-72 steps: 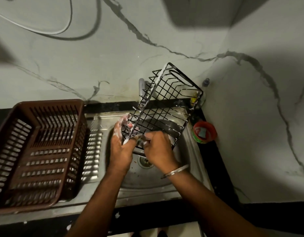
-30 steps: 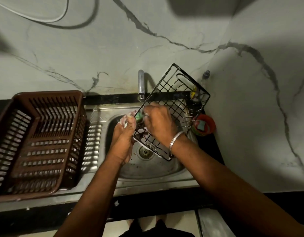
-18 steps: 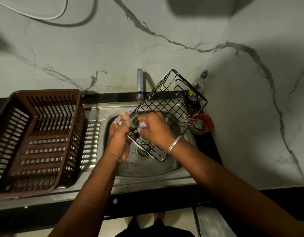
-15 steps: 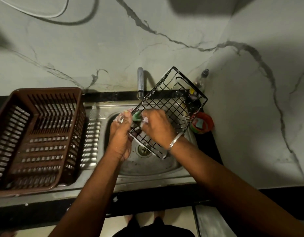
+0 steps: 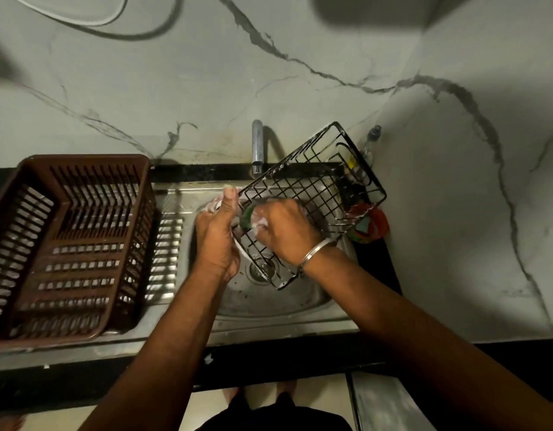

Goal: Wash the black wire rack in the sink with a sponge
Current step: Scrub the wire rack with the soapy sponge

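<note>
The black wire rack hangs tilted over the steel sink, its far corner raised toward the wall. Streaks of white foam cling to its wires. My left hand grips the rack's near left edge, thumb up along the rim. My right hand reaches inside the rack and holds a green sponge, pressed against the wires next to my left thumb. Most of the sponge is hidden under my soapy fingers.
A brown plastic dish basket stands on the drainboard at the left. The tap rises behind the sink. A small red and green tub and a bottle sit in the right corner against the marbled wall.
The rack has swung from steeply upright to a flatter tilt, its near corner now over the drain. My right hand moved up from the near edge into the rack, scrubbing near my left thumb.
</note>
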